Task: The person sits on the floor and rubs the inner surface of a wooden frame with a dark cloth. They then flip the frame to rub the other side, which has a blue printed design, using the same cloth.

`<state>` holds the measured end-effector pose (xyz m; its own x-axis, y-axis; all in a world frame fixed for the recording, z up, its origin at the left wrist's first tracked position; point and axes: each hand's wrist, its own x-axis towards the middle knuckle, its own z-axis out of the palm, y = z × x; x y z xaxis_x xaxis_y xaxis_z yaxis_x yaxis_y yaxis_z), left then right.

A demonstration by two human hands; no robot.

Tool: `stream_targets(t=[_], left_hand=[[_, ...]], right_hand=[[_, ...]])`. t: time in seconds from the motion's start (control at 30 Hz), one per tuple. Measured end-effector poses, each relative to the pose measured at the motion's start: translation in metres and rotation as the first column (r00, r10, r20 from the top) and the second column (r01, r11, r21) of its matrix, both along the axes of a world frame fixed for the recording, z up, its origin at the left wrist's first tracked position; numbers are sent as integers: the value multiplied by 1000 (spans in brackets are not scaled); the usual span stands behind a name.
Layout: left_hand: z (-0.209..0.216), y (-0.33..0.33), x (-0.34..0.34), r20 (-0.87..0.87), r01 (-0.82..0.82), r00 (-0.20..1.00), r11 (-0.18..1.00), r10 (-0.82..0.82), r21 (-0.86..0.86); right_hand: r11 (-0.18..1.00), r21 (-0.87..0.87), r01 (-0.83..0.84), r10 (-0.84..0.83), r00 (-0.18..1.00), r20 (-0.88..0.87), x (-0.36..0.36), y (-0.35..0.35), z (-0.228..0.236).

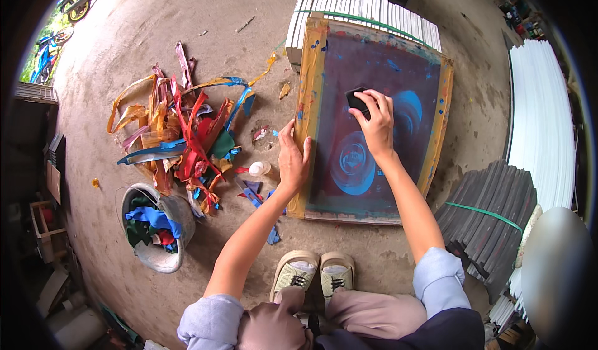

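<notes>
A screen printing frame (383,57) with tan-taped edges and a dark purple mesh lies before me, its far end on a strapped stack of white sheets (361,4). My right hand (377,119) pinches a small black sponge-like block (356,103) against the mesh. Blue circular marks (353,163) show on the mesh below and to the right of that hand. My left hand (294,157) grips the left taped edge, thumb on top and fingers along the outer side. A small whitish bottle (259,168) lies on the floor just left of it.
A tangled heap of coloured tape and ink-stained strips (184,129) lies to the left. Below it stands a bucket (180,260) with rags inside. Strapped dark grey sheets (489,216) and tall white sheets (542,126) line the right side. My shoes (296,275) are near the frame's bottom edge.
</notes>
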<state>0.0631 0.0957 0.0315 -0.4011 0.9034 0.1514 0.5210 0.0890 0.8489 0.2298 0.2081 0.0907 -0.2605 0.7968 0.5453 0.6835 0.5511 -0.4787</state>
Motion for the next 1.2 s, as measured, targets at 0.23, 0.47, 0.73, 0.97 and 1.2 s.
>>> stream_targets(t=[0.23,0.47,0.73,0.97,1.2], left_hand=[[1,-3,2,-61,-29,998,999,26,-45],[1,-3,0,-92,-60,994,996,54,-67],[-3,-1,2,-104,-68,993,992,57,-102],[2,-3,7,-80,-72,995,991,63,-112],[0,-5,7,-112,-49,993,997,42,-61]], right_hand=[[1000,-9,-6,6,999,-47,-9,0,-11],[970,-48,-239,241,970,38,2,-31,-31],[1000,27,10,-14,992,122,-32,21,-15],[1000,-3,5,-5,1000,-16,-32,9,-8],[995,64,-72,70,997,28,-8,35,-7]])
